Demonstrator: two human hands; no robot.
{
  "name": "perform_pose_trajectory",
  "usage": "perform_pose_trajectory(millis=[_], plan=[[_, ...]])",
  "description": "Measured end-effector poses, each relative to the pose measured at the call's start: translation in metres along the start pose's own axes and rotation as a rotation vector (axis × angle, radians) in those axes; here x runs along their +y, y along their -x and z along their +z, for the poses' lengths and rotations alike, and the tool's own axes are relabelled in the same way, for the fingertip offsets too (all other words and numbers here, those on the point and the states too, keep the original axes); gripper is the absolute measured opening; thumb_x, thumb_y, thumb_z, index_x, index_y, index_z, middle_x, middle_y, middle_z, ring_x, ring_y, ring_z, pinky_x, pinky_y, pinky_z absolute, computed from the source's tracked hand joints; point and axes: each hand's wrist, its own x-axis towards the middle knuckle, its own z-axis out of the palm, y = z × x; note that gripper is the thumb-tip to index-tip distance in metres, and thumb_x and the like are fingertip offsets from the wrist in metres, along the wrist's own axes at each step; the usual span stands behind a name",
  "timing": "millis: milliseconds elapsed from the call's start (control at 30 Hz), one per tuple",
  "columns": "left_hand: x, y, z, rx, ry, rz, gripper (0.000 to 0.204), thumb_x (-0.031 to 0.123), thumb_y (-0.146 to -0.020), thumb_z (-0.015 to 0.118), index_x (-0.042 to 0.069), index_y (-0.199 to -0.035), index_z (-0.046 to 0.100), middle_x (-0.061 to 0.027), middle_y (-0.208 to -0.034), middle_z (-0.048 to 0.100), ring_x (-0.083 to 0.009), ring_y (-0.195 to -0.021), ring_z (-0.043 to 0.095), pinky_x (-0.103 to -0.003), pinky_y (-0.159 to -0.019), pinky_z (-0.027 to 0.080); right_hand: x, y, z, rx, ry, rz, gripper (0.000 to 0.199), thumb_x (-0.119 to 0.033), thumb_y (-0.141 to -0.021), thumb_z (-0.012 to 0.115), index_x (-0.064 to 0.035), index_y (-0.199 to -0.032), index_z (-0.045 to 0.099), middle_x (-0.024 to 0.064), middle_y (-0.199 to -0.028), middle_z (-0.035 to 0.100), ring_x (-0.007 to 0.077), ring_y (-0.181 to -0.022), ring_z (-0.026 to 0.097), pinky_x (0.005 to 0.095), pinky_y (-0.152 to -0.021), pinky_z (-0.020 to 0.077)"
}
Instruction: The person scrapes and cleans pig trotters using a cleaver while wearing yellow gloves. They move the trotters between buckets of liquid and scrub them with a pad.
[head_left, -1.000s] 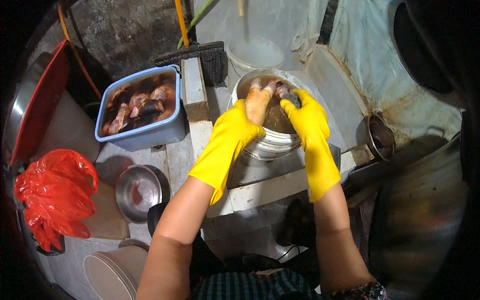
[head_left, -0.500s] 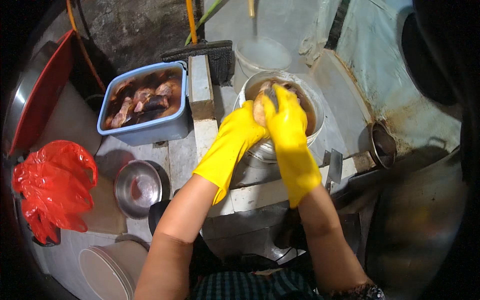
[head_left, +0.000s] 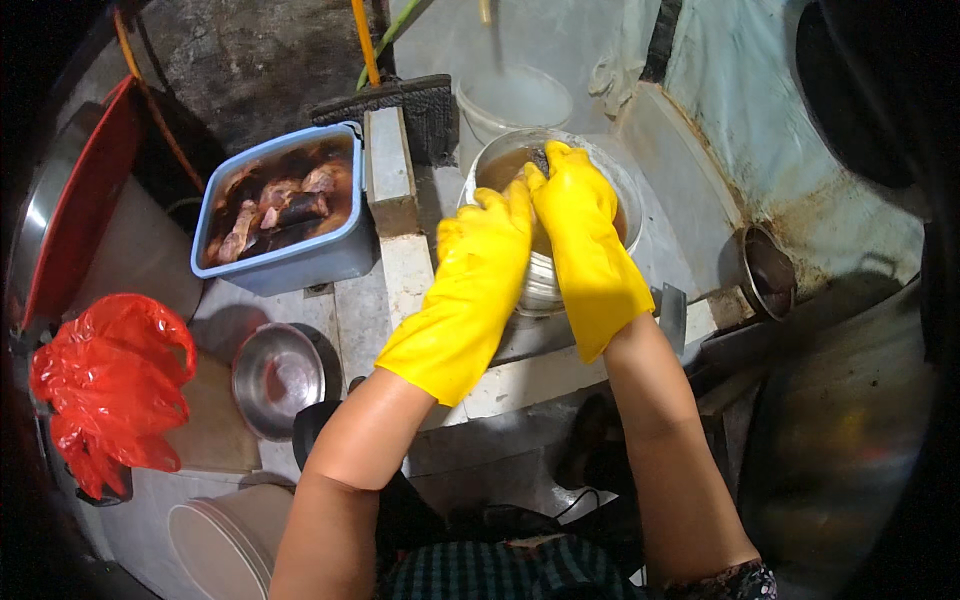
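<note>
Both my hands wear long yellow rubber gloves and work over a white bucket (head_left: 625, 180) of brownish water. My left hand (head_left: 487, 235) is at the bucket's near left rim, its fingers bent together. My right hand (head_left: 575, 195) reaches over the middle with curled fingers, and a small dark, rough-looking patch (head_left: 540, 160) shows beside its fingertips. The gloves cover most of what lies between them, so I cannot make out what either hand grips. To the left, a blue tub (head_left: 285, 268) holds several pieces of meat (head_left: 283, 200) in reddish-brown liquid.
A low tiled ledge (head_left: 408, 265) runs between the tub and the bucket. Behind stand another white bucket (head_left: 515, 95) and a dark broom head (head_left: 430, 115). At left are a steel bowl (head_left: 280, 380), a red plastic bag (head_left: 115, 385) and a pale round container (head_left: 225, 535).
The pale, meat-like piece seen between my gloves is now hidden. My left hand has turned with its back upward, and my right hand has shifted slightly.
</note>
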Motion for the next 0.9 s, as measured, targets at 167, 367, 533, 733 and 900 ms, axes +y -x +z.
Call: perform_pose_trajectory(millis=[167, 367, 533, 733, 900], plan=[[-0.015, 0.003, -0.016, -0.074, 0.215, -0.155, 0.077, 0.021, -0.075, 0.082, 0.009, -0.144, 0.052, -0.0194, -0.111, 0.069, -0.0372, -0.097, 0.071, -0.05, -0.083, 0.056, 0.031, 0.003, -0.015, -0.025, -0.184, 0.327, 0.059, -0.045, -0.089, 0.071, -0.0061, -0.133, 0.065, 0.0235, -0.128, 0.068, 0.0419, -0.121, 0.063, 0.0467, -0.103, 0.0491], [-0.042, -0.01, -0.008, -0.314, 1.053, -0.359, 0.086, 0.025, -0.062, 0.09, 0.003, -0.139, 0.059, -0.0159, -0.106, 0.074, -0.0231, -0.089, 0.073, -0.036, -0.08, 0.058, 0.072, 0.016, -0.007, -0.851, -0.01, -0.147, 0.06, -0.042, -0.085, 0.074, -0.0065, -0.132, 0.065, 0.0212, -0.128, 0.069, 0.0394, -0.12, 0.065, 0.0457, -0.101, 0.0508], [-0.033, -0.01, -0.013, -0.384, 1.186, -0.397, 0.085, 0.025, -0.062, 0.093, 0.0, -0.135, 0.06, -0.0142, -0.104, 0.074, -0.022, -0.082, 0.072, -0.035, -0.075, 0.058, 0.052, 0.028, -0.021, -0.307, -0.059, 0.267, 0.054, -0.038, -0.085, 0.077, -0.0092, -0.13, 0.069, 0.0196, -0.121, 0.072, 0.0363, -0.115, 0.067, 0.0438, -0.097, 0.0515], [-0.025, -0.003, -0.01, -0.231, 0.952, -0.371, 0.076, 0.031, -0.068, 0.087, 0.003, -0.133, 0.06, -0.0232, -0.114, 0.072, -0.0369, -0.105, 0.07, -0.043, -0.09, 0.056, -0.014, 0.059, -0.047, 0.14, -0.439, -0.264, 0.046, -0.032, -0.091, 0.072, -0.0084, -0.13, 0.068, 0.0194, -0.126, 0.069, 0.0394, -0.118, 0.064, 0.0455, -0.103, 0.0491], [-0.024, -0.01, -0.033, -0.355, 0.732, -0.262, 0.068, 0.027, -0.071, 0.08, 0.006, -0.132, 0.058, -0.0251, -0.122, 0.069, -0.0414, -0.118, 0.064, -0.046, -0.101, 0.052, 0.007, 0.02, -0.003, 0.121, -0.202, -0.121, 0.048, -0.037, -0.093, 0.066, -0.0069, -0.131, 0.067, 0.0226, -0.126, 0.068, 0.0425, -0.118, 0.062, 0.0458, -0.103, 0.0487]])
